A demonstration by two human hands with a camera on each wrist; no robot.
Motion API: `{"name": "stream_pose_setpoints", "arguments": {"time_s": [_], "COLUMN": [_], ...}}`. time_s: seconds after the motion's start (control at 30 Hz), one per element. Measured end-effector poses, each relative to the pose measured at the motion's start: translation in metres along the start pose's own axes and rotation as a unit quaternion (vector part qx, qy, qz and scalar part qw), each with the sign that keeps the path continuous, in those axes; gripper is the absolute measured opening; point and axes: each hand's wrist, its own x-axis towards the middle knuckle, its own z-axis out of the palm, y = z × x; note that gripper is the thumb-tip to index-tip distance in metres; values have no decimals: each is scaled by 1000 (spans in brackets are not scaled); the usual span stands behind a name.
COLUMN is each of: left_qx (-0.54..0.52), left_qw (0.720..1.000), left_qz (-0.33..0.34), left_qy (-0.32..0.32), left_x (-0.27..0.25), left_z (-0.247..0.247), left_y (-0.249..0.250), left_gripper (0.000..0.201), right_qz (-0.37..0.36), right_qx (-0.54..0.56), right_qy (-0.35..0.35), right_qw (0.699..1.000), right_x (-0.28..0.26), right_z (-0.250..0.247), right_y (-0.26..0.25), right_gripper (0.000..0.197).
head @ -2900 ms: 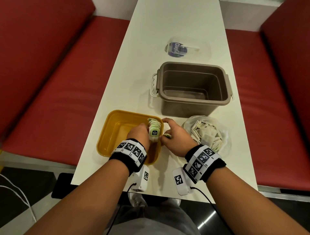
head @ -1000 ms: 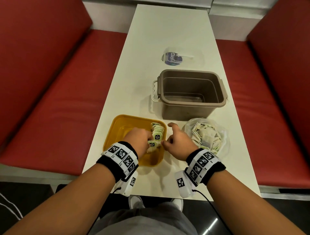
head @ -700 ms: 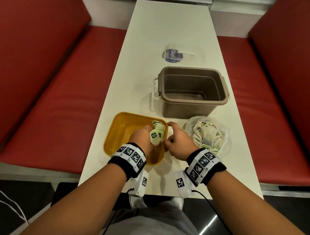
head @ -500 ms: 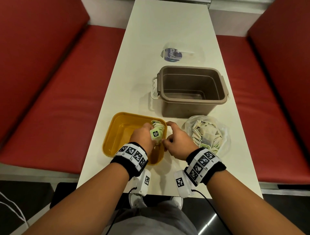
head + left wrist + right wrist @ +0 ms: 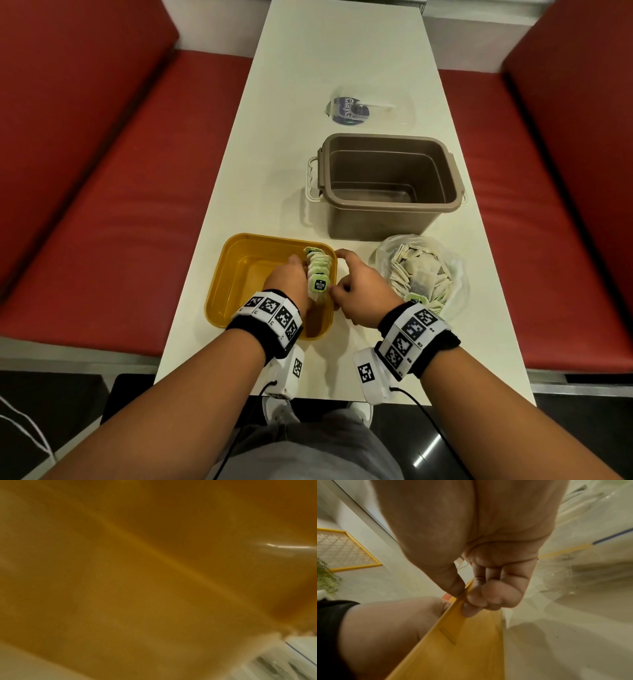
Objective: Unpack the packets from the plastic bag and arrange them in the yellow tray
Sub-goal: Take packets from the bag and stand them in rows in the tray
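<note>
The yellow tray (image 5: 239,274) sits near the table's front edge. A row of green and white packets (image 5: 318,270) stands along its right wall. My left hand (image 5: 291,284) is inside the tray against the row's left side and holds the near packets; its fingertips are hidden. The left wrist view shows only the blurred tray floor (image 5: 137,588). My right hand (image 5: 337,291) is outside the tray, and in the right wrist view its thumb and fingers (image 5: 462,599) pinch the tray's rim (image 5: 447,616). The clear plastic bag (image 5: 421,270), full of packets, lies to the right of that hand.
An empty brown tub (image 5: 387,181) with white handles stands just behind the tray and the bag. Farther back lies a clear wrapper with a blue label (image 5: 349,109). Red bench seats (image 5: 102,205) flank the narrow white table (image 5: 274,171).
My left hand had a labelled packet tilted above the row; the packet now stands upright at the row's near end. My right hand has stayed at the tray's right rim.
</note>
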Motion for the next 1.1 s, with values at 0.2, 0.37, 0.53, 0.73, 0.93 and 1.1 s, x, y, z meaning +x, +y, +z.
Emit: {"name": "stream_pose_setpoints", "arguments": {"time_s": [0.2,0.37,0.53,0.73,0.93,1.1], "left_qx": [19,47,89,31,78,155], "left_qw": [999,997,995,983,949,932], "left_qz": [29,61,47,161,303,318], "left_qy": [26,25,22,87,-30,-82], "left_x": [1,-2,-10,-28,-32,-33], "left_z": [5,5,-16,-37,-9,29], "left_y": [0,3,10,58,117,131], "left_gripper": [44,40,48,33,22,33], "right_qz": [-5,-11,-31,-88,-70,-54], "right_qx": [-1,-3,-30,-27,-125,-188], "right_qy": [2,-6,6,143,147,78], "right_qw": [1000,1000,999,985,979,978], "right_x": [0,1,-4,-23,-39,-45], "right_z": [2,0,-11,-67,-117,-119], "right_y": [1,2,0,20,78,116], "right_gripper": [59,60,69,35,75,112]}}
